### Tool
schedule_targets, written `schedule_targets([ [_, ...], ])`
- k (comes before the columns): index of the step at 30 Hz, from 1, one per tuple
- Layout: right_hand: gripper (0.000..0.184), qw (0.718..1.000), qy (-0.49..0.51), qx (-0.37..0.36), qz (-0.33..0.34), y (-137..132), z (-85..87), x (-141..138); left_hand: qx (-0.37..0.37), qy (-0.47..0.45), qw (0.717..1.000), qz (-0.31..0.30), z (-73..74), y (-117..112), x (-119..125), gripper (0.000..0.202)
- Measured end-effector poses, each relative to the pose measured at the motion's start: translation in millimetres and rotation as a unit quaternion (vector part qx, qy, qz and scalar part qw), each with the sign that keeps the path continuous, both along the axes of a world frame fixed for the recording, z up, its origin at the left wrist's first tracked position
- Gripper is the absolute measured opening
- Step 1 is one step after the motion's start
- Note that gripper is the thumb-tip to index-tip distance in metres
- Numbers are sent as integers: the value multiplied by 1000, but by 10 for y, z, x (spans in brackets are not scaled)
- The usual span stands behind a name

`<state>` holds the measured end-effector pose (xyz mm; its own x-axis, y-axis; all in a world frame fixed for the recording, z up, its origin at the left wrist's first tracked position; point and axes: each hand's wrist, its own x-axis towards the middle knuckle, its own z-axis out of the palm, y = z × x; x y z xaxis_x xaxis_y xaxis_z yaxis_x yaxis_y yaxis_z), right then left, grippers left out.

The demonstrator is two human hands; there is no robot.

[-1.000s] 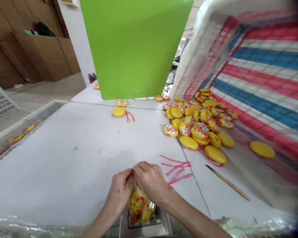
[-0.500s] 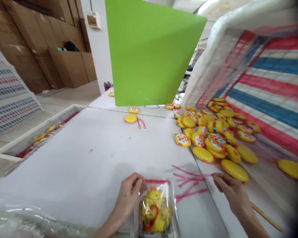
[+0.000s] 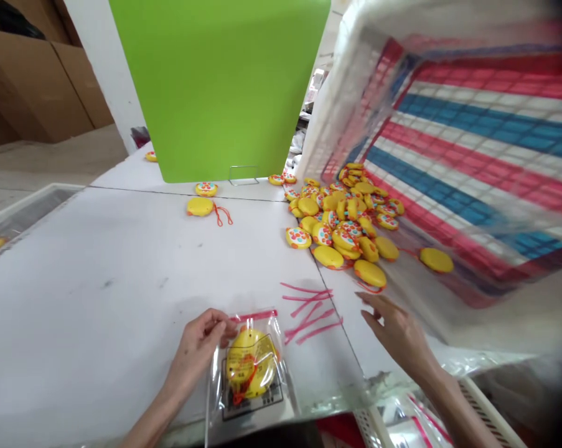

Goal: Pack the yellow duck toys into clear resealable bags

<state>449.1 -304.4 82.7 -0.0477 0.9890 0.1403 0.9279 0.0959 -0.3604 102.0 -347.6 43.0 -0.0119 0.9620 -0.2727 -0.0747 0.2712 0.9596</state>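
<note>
The left hand (image 3: 196, 351) lies half-curled against the edge of a clear plastic bag (image 3: 262, 404) on the white counter (image 3: 98, 280); whether it grips, I cannot tell. Inside the bag sits a round yellow toy (image 3: 250, 364) with red cord. Right of the bag, the open, empty right hand (image 3: 397, 330) is just below a heap of yellow toys (image 3: 332, 218), with pink strips (image 3: 311, 314) between bag and hand.

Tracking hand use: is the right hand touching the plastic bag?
Apart: the head view shows the right hand right of the plastic bag, pink cords between.
</note>
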Motion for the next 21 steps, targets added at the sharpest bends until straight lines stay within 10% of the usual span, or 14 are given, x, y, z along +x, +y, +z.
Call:
schedule_targets([
  [10, 17, 889, 346, -230, 193, 360, -386, -1336, 3, -30, 1000, 5, 15, -17, 44, 23],
  [21, 8, 848, 427, -253, 188, 318, -460, -1309, -25, 20, 999, 11, -94, -129, -165, 29],
])
